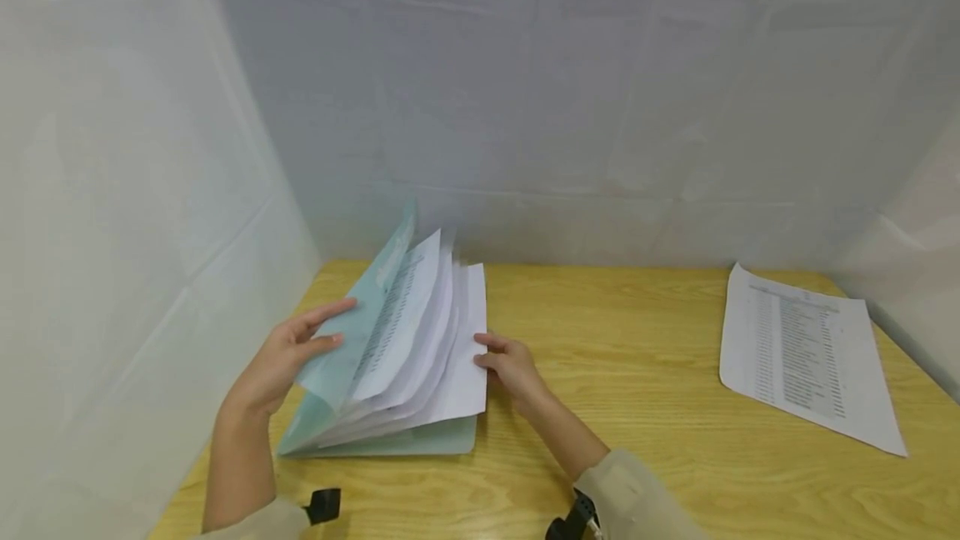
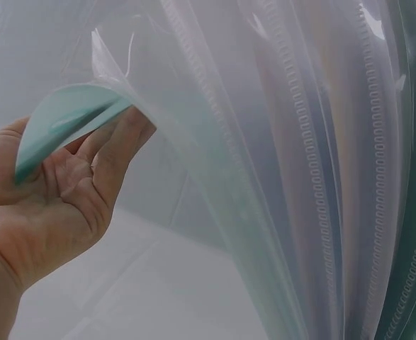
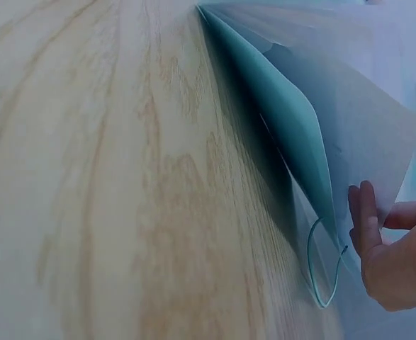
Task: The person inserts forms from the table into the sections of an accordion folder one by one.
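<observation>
A pale teal display book (image 1: 442, 440) stands partly open on the left of the table, its raised front cover (image 1: 367, 307) bent upward. My left hand (image 1: 258, 369) holds that cover's outer edge between thumb and fingers; the left wrist view shows the cover (image 2: 52, 131) curling in the palm. Clear pockets with perforated strips (image 2: 303, 134) fan out beside it. At the right edge of the pages, my right hand (image 1: 516, 369) pinches a white sheet (image 1: 467, 357). In the right wrist view, thumb and fingers lie on opposite sides of this sheet (image 3: 378, 134).
A printed sheet of paper (image 1: 810, 357) lies apart at the right side of the wooden table (image 1: 600, 315). White sheeting (image 1: 525, 107) hangs behind the table and along its sides. A thin teal loop (image 3: 312, 265) sticks out at the book's corner.
</observation>
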`<action>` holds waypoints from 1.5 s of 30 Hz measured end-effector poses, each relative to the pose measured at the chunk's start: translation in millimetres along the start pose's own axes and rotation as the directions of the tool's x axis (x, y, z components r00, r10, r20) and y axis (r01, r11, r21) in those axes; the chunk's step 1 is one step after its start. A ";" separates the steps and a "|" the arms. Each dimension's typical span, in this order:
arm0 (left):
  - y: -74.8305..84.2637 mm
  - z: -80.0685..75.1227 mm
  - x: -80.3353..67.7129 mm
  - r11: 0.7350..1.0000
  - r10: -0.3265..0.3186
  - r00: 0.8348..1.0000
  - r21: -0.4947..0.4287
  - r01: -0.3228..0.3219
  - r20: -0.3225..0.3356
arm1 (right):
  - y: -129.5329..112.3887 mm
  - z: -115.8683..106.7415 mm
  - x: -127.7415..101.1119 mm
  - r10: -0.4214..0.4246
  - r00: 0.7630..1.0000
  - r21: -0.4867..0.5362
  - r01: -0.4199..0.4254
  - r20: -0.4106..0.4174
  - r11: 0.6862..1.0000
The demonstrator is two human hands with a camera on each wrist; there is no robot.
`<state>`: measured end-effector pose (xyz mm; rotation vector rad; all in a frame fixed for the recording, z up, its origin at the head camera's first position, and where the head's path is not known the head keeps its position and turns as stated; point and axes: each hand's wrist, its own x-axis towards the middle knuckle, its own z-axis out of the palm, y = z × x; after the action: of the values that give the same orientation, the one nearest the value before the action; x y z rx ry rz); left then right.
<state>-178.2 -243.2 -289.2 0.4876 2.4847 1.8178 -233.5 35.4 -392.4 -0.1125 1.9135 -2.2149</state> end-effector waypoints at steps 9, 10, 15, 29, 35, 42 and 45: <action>-0.5 -0.7 -1.5 1.000 -0.003 1.000 -0.002 0.003 -0.008 | 0.1 -7.7 -1.4 0.028 0.999 0.023 -0.028 0.022 0.999; -0.7 -0.7 -1.5 1.000 -0.004 1.000 -0.003 0.004 -0.008 | 0.3 -8.8 -2.2 0.025 0.999 0.023 -0.025 0.025 0.999; -1.2 -1.0 -1.3 1.000 -0.011 1.000 0.000 0.011 -0.015 | -0.1 -12.8 -5.7 0.025 0.999 0.032 -0.026 0.030 0.999; -0.7 -2.0 -0.9 1.000 0.007 1.000 0.006 -0.007 0.004 | 2.2 5.6 -3.3 -0.005 1.000 0.081 0.003 0.030 0.997; 1.0 -2.5 -1.3 1.000 0.021 1.000 0.007 -0.021 0.016 | 3.0 14.5 -1.8 0.012 0.999 0.105 -0.016 0.039 0.994; 2.3 -2.8 -1.1 1.000 0.014 1.000 0.013 -0.015 0.018 | 3.0 24.5 -1.4 0.018 0.998 0.114 -0.024 0.052 0.993; 2.6 -2.9 -0.8 1.000 0.015 1.000 0.016 -0.015 0.021 | 3.1 29.0 -2.0 0.012 0.998 0.116 -0.019 0.059 0.993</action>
<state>-177.4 -245.3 -285.9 0.5250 2.4912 1.7893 -225.6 7.4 -390.8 -0.1419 1.7450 -2.2802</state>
